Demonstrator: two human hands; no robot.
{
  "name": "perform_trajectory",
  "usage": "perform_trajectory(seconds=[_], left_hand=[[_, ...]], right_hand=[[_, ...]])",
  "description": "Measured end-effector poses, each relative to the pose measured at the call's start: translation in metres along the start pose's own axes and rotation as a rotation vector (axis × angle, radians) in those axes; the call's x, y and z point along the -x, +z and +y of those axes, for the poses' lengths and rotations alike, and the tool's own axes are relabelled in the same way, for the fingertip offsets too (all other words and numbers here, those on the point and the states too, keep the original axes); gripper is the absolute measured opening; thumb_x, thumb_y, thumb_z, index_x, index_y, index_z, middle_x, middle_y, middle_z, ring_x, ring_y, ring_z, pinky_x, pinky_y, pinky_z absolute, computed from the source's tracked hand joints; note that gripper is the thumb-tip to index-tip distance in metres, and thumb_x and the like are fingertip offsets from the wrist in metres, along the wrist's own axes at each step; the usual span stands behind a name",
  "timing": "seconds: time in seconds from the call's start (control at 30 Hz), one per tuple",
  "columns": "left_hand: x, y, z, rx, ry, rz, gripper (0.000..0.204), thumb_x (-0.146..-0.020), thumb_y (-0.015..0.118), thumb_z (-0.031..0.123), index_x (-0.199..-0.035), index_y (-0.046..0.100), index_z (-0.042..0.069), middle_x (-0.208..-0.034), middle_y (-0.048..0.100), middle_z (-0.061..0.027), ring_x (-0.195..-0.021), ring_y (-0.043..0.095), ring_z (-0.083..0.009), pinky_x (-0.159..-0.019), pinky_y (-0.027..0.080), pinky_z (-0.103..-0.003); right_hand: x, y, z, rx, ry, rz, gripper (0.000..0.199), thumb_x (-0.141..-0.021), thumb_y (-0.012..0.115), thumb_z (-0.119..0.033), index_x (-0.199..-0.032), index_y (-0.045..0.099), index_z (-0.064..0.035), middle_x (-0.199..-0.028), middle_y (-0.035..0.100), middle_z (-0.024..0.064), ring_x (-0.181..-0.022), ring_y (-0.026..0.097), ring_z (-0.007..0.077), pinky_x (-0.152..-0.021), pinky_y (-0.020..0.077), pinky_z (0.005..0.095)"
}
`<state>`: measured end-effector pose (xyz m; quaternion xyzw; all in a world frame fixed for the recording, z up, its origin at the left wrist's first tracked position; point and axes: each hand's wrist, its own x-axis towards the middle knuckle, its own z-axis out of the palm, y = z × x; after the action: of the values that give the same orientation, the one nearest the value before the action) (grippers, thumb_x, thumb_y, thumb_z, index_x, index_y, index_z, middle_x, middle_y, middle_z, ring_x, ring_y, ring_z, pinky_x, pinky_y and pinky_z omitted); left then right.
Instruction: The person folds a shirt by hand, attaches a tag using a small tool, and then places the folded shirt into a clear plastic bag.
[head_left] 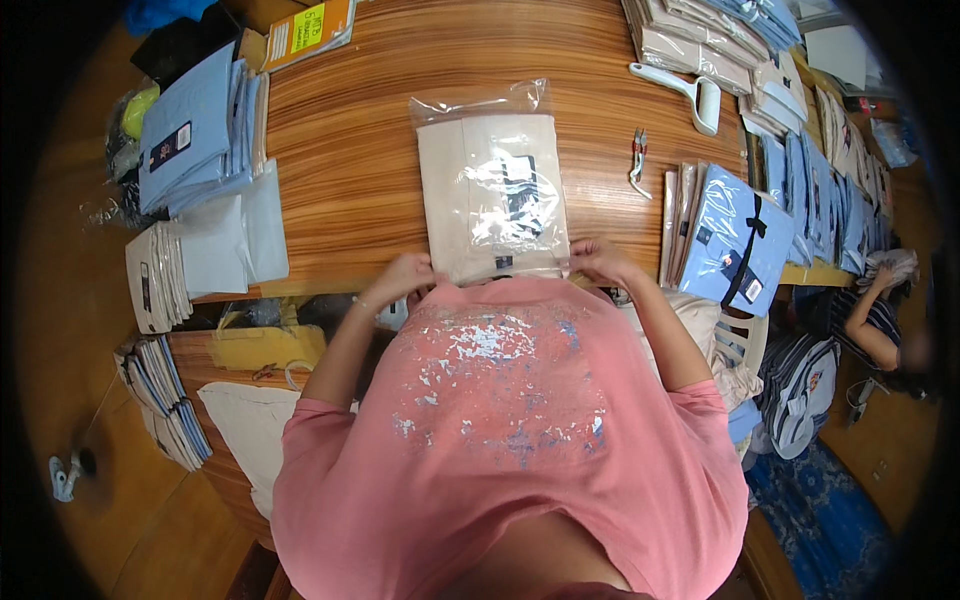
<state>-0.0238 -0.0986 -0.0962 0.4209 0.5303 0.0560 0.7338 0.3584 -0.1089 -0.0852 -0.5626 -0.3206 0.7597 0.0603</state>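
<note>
A folded beige garment point(455, 190) lies flat on the wooden table in front of me, inside a clear plastic bag point(482, 103). Dark labels show through the shiny film, and the bag's loose end spreads past the garment on the far side. At the near left corner my left hand point(408, 272) pinches the bag's edge with bent fingers. My right hand point(603, 262) grips the near right corner in the same way. My shirt front partly hides the package's near edge.
Bagged blue garments point(195, 135) and beige ones point(157, 275) stand at the left. Further right are a white lint roller point(706, 105), thread snips point(638, 160), and a blue stack tied with black ribbon point(730, 230). Another person's arm point(872, 325) shows at the far right.
</note>
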Motion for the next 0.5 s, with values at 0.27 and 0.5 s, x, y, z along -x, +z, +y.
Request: perform_trajectory(seconds=[0.27, 0.5], left_hand=[[0.0, 0.014, -0.047, 0.118, 0.066, 0.088, 0.02, -0.084, 0.066, 0.014, -0.097, 0.064, -0.001, -0.073, 0.064, -0.0008, -0.055, 0.054, -0.0052, -0.047, 0.042, -0.021], [0.008, 0.019, -0.046, 0.077, -0.011, 0.067, 0.02, -0.09, 0.056, 0.009, -0.103, 0.062, -0.004, -0.091, 0.066, -0.005, -0.076, 0.059, -0.0079, -0.064, 0.05, -0.023]], right_hand=[[-0.006, 0.016, 0.055, -0.129, -0.164, 0.056, 0.012, -0.08, 0.07, -0.014, -0.076, 0.065, -0.0047, -0.065, 0.06, -0.0015, -0.054, 0.049, 0.0044, -0.049, 0.0377, 0.0185], [0.018, 0.031, 0.009, -0.16, -0.033, 0.126, 0.016, -0.083, 0.068, -0.013, -0.071, 0.063, -0.0041, -0.063, 0.058, -0.0013, -0.052, 0.047, 0.0039, -0.046, 0.0355, 0.0208]])
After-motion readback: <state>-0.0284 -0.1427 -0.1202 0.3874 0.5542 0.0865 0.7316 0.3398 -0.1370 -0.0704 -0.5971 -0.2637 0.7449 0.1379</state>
